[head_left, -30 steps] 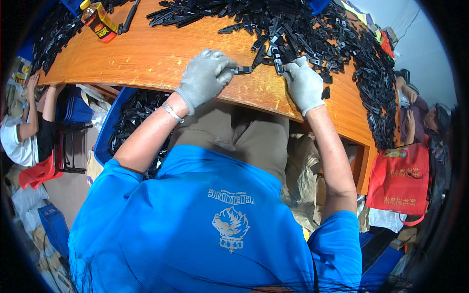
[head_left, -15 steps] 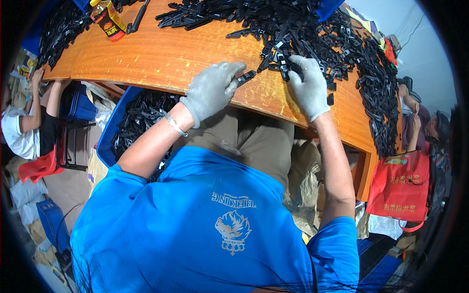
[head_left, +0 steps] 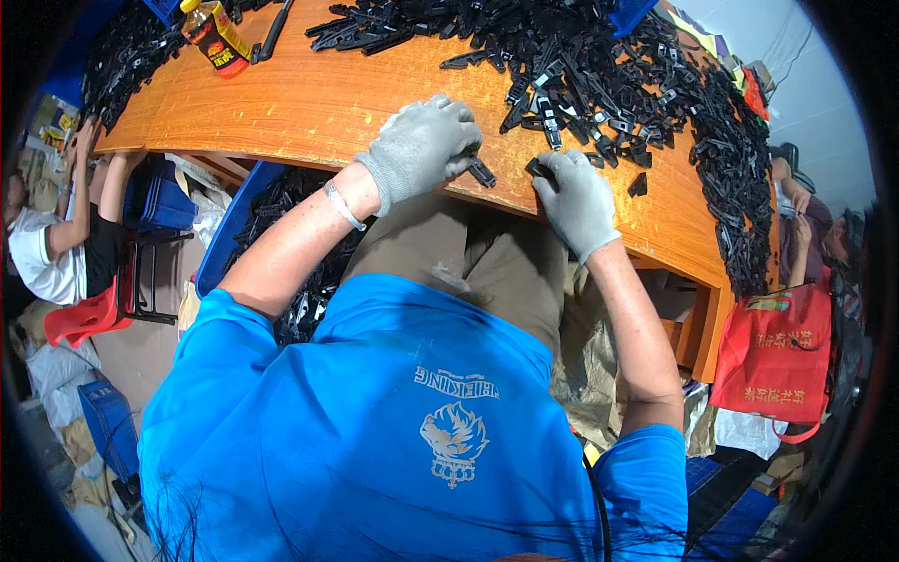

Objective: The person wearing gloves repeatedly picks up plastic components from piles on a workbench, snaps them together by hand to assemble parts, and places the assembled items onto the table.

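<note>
My left hand [head_left: 423,150], in a pale grey work glove, is above the near edge of the wooden table [head_left: 375,103]. Its fingers are closed on a small black plastic part [head_left: 482,174], one end of which sticks out beyond the fingertips. To its right, my right hand [head_left: 581,201], gloved the same way, pinches another small black plastic piece [head_left: 537,169] between thumb and fingers, so only part of it shows. The two pieces are apart. Just beyond the right hand, a black part with a pale silvery strip [head_left: 549,122] lies at the rim of the heap of black plastic parts [head_left: 599,70].
A blue bin [head_left: 222,239] with black parts stands below the table edge on the left. On the far left of the tabletop are a yellow-capped bottle [head_left: 215,39] and a black-handled tool [head_left: 272,33]. A red bag [head_left: 773,361] hangs at right. Other people sit at both sides.
My right hand has drawn back from the heap toward the table's near edge and now pinches a black piece. My left fingers have curled further round their part. The view has shifted slightly.
</note>
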Action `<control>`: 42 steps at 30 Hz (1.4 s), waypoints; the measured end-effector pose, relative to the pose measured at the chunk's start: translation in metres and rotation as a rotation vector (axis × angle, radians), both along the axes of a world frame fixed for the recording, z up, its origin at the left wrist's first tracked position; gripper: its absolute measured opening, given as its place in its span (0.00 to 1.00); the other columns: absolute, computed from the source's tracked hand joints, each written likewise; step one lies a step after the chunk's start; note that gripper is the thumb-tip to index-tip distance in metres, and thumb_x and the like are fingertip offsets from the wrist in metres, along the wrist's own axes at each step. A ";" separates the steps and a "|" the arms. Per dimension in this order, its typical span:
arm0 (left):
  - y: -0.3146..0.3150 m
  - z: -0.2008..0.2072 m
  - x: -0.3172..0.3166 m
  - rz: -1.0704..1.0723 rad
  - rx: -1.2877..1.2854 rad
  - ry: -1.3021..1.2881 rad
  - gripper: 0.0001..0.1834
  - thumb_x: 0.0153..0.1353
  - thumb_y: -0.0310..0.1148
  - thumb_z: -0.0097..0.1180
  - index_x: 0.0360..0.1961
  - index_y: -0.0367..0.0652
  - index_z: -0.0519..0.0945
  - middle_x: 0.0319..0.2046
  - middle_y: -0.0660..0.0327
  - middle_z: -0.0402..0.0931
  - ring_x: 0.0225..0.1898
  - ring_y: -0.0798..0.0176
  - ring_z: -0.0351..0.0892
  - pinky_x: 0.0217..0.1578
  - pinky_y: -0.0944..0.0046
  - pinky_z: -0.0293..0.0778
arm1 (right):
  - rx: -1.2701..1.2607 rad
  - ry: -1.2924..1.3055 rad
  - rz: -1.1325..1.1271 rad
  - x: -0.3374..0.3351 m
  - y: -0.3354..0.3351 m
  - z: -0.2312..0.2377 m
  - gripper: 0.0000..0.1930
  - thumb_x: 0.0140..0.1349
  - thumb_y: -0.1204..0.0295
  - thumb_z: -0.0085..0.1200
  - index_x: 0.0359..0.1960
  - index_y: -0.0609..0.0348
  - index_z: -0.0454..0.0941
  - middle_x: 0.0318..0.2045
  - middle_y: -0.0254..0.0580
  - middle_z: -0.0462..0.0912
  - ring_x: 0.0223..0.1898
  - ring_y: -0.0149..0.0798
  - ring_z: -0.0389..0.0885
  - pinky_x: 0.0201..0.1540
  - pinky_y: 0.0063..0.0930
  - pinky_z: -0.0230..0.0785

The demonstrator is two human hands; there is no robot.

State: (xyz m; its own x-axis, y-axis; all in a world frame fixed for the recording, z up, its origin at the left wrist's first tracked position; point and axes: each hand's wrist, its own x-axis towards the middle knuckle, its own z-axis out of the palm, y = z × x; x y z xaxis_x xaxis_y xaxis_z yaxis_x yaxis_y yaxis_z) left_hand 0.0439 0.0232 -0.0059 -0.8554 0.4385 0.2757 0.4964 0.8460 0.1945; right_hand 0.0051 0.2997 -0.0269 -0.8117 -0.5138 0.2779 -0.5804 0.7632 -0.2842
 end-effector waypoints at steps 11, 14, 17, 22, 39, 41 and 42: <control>-0.010 -0.035 0.009 0.118 0.315 -0.015 0.10 0.61 0.39 0.71 0.38 0.46 0.87 0.39 0.57 0.82 0.45 0.47 0.81 0.49 0.48 0.76 | -0.138 -0.082 0.141 0.008 -0.044 0.003 0.09 0.63 0.67 0.68 0.44 0.49 0.89 0.43 0.43 0.84 0.44 0.51 0.87 0.46 0.45 0.81; -0.012 -0.042 0.008 0.123 0.298 0.021 0.09 0.62 0.38 0.70 0.37 0.45 0.87 0.38 0.56 0.82 0.44 0.46 0.81 0.47 0.48 0.77 | -0.140 -0.092 0.167 0.005 -0.049 0.002 0.09 0.63 0.66 0.68 0.44 0.48 0.89 0.42 0.41 0.84 0.44 0.50 0.87 0.44 0.44 0.81; -0.003 -0.035 0.010 0.173 0.338 -0.047 0.09 0.62 0.38 0.70 0.36 0.44 0.87 0.37 0.56 0.81 0.43 0.46 0.81 0.45 0.49 0.77 | -0.088 -0.061 0.189 0.003 -0.057 -0.005 0.07 0.63 0.65 0.68 0.42 0.47 0.89 0.40 0.40 0.83 0.42 0.49 0.87 0.42 0.44 0.81; -0.015 -0.036 0.010 0.139 0.314 -0.017 0.10 0.60 0.38 0.71 0.35 0.44 0.86 0.37 0.55 0.80 0.43 0.46 0.81 0.44 0.48 0.77 | -0.055 0.011 0.333 -0.012 -0.075 -0.006 0.06 0.66 0.63 0.66 0.41 0.45 0.88 0.39 0.39 0.83 0.41 0.48 0.87 0.40 0.45 0.81; 0.053 -0.014 -0.042 0.311 0.352 -0.038 0.21 0.65 0.36 0.69 0.58 0.44 0.83 0.51 0.50 0.86 0.55 0.43 0.84 0.57 0.48 0.80 | 0.208 0.058 -0.025 -0.057 0.059 0.017 0.14 0.67 0.76 0.58 0.52 0.50 0.88 0.48 0.51 0.84 0.44 0.56 0.89 0.46 0.48 0.81; 0.063 -0.018 -0.053 0.352 0.288 -0.070 0.17 0.65 0.36 0.68 0.54 0.46 0.85 0.51 0.50 0.86 0.55 0.43 0.84 0.56 0.47 0.80 | 0.279 0.053 -0.008 -0.062 0.061 0.016 0.13 0.70 0.75 0.55 0.51 0.52 0.87 0.45 0.54 0.83 0.42 0.58 0.88 0.45 0.50 0.81; 0.063 -0.023 -0.057 0.353 0.285 -0.067 0.17 0.65 0.36 0.68 0.54 0.46 0.85 0.51 0.50 0.86 0.55 0.43 0.84 0.56 0.47 0.80 | 0.275 0.056 -0.008 -0.062 0.059 0.020 0.13 0.70 0.75 0.55 0.51 0.52 0.87 0.45 0.54 0.83 0.42 0.58 0.88 0.45 0.50 0.81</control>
State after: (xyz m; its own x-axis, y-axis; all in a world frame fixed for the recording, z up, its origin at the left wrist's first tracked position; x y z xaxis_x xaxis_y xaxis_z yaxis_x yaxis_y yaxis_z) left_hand -0.0128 0.0858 -0.0289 -0.9588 0.0311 0.2824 0.1655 0.8692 0.4660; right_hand -0.0567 0.3584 -0.0073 -0.8031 -0.5701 0.1735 -0.5833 0.8116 -0.0330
